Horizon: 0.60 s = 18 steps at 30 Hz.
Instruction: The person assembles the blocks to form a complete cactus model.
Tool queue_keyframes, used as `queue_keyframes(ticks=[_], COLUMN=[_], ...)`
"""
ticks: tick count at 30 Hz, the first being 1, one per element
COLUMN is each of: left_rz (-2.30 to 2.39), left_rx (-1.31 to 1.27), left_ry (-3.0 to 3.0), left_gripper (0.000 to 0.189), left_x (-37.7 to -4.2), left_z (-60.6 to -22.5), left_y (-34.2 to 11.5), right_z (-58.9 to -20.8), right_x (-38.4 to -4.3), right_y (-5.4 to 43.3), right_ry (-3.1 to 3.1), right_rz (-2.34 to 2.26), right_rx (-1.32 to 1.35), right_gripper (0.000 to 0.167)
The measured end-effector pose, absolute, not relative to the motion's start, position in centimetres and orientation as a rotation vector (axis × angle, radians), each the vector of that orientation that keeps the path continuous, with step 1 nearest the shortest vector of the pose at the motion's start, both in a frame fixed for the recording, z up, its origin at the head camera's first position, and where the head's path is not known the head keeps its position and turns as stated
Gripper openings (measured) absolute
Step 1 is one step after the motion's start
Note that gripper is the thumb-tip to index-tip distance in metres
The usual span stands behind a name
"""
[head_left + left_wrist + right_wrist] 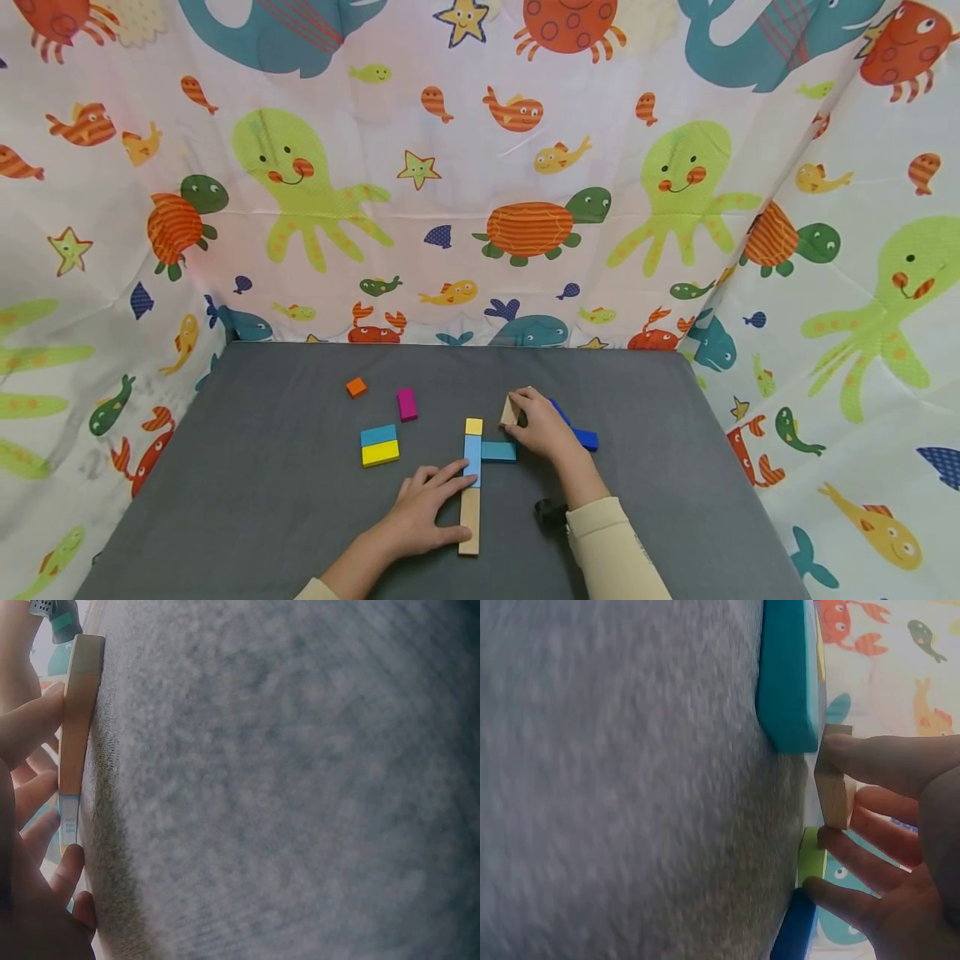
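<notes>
A line of blocks runs away from me: a long plain wooden block (468,523), a light blue block (472,450) and a yellow block (474,427) at the far end. My left hand (427,510) rests on this line with fingers spread, thumb against the wooden block and fingertips on the light blue one. A teal block (498,452) juts right from the light blue block. Just beyond it, my right hand (543,425) pinches a small plain wooden block (835,780) between thumb and fingers. In the right wrist view, a green block (811,855) lies by those fingertips.
On the left of the grey cloth (262,467) lie an orange block (356,387), a magenta block (407,405), a blue block (378,435) and a yellow block (380,453). Dark blue blocks (585,439) lie beside my right hand. A patterned curtain (450,250) hangs behind.
</notes>
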<state>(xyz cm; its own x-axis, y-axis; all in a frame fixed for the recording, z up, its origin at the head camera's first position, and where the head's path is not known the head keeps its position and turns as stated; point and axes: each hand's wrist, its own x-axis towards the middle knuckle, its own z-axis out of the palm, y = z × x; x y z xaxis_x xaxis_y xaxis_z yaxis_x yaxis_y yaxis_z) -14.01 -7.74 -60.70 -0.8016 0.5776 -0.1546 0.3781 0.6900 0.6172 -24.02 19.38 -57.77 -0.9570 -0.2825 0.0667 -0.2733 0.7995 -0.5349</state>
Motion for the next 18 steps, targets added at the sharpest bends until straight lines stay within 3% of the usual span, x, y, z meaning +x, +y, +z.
queue_keyframes(ticks=[18], left_rz=[0.818], left_rx=[0.728], left_ry=[2.551], left_gripper=[0.077], left_x=[-14.0], left_z=[-60.6], left_y=[-7.6], right_z=[-57.6], right_x=[-23.6], right_y=[20.9], right_ry=[2.851], right_rz=[-0.894], right_rx=[-0.553], right_gripper=[0.056])
